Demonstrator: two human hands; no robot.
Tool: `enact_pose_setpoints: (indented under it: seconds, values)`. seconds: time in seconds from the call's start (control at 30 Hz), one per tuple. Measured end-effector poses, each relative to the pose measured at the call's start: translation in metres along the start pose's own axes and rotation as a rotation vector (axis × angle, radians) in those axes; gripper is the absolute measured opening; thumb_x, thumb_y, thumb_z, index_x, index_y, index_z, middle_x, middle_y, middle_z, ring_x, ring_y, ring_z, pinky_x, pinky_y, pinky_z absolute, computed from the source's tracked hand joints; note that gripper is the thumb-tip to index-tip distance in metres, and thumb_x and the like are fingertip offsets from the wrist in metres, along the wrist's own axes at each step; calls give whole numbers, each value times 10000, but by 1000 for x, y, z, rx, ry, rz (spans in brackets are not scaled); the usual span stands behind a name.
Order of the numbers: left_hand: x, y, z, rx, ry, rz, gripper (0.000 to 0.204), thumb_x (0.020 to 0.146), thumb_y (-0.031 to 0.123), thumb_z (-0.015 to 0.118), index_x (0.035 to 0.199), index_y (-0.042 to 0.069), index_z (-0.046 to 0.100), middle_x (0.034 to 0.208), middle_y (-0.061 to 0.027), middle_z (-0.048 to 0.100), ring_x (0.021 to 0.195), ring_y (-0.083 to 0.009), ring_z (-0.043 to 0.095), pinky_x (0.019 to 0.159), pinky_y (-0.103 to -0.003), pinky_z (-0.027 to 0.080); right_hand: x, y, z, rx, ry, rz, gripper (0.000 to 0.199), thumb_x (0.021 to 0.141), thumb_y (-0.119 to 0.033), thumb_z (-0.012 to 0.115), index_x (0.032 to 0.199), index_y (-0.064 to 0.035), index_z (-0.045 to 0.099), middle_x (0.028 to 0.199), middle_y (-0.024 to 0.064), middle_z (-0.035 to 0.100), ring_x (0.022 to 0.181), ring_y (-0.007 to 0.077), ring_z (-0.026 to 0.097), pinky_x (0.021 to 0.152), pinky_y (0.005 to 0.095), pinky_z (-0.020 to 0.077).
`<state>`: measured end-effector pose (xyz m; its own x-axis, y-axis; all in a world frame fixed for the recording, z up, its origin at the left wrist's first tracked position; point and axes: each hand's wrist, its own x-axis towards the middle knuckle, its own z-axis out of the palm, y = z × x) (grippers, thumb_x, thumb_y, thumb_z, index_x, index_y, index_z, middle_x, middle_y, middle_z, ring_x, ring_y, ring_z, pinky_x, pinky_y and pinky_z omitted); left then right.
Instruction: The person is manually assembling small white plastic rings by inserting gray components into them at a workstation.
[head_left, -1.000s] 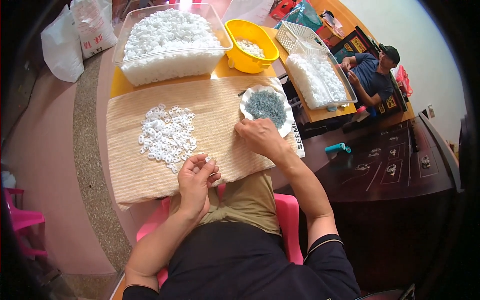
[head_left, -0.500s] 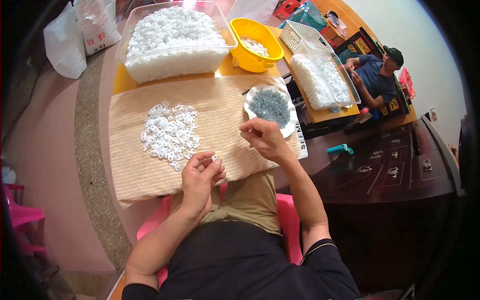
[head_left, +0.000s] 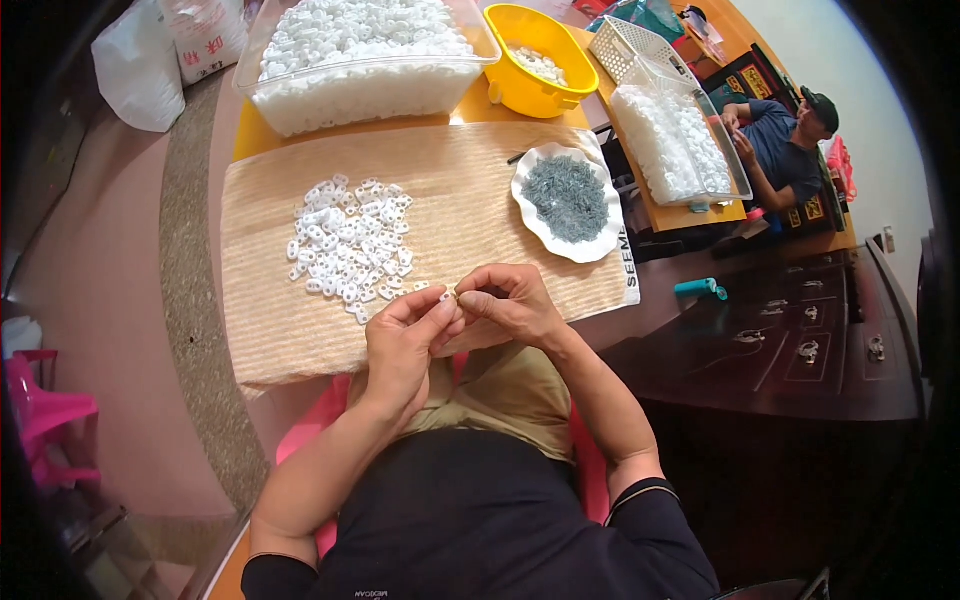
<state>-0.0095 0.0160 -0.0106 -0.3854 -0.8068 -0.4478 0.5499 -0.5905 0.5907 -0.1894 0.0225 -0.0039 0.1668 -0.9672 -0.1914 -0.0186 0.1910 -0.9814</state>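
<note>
Between the thumb and fingers of my left hand (head_left: 400, 345) is a small white plastic piece (head_left: 447, 297) with holes. My right hand (head_left: 515, 308) meets it from the right, thumb and forefinger pinched together at the piece; whatever they hold is too small to make out. Beyond my left hand, a loose pile of similar white two-holed pieces (head_left: 350, 245) lies on a striped beige cloth (head_left: 455, 215). A white wavy-rimmed plate (head_left: 577, 251) stands beyond my right hand, heaped with small dark grey slender pieces (head_left: 565, 198).
At the back are a large clear bin (head_left: 370, 65) full of white pieces and a yellow tub (head_left: 520, 88). Right of them stand another clear bin (head_left: 655, 150) and a white basket (head_left: 632, 50). A person (head_left: 785, 150) sits beyond. A teal bottle (head_left: 697, 288) lies right.
My right hand has moved down and left from near the plate to meet my left hand at the white piece. The whole view has shifted slightly.
</note>
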Motion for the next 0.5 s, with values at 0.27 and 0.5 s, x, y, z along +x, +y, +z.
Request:
enact_pose_setpoints:
  seconds: [0.27,0.5]
  values:
    - [1,2,0,18,-24,-31,238,881,14,621,1103,-51,567,922,-121,654,813,-166,664,745,-245,566,0,10,1,128,53,-21,122,877,-68,651,954,27,654,823,35,675,747,73,619,684,222,514]
    - [2,1,-2,-1,-12,-48,216,884,11,613,1086,-50,569,913,-122,656,805,-166,665,746,-254,571,-1,9,1,128,49,7,124,872,-74,660,946,25,657,822,35,676,744,70,617,675,220,512]
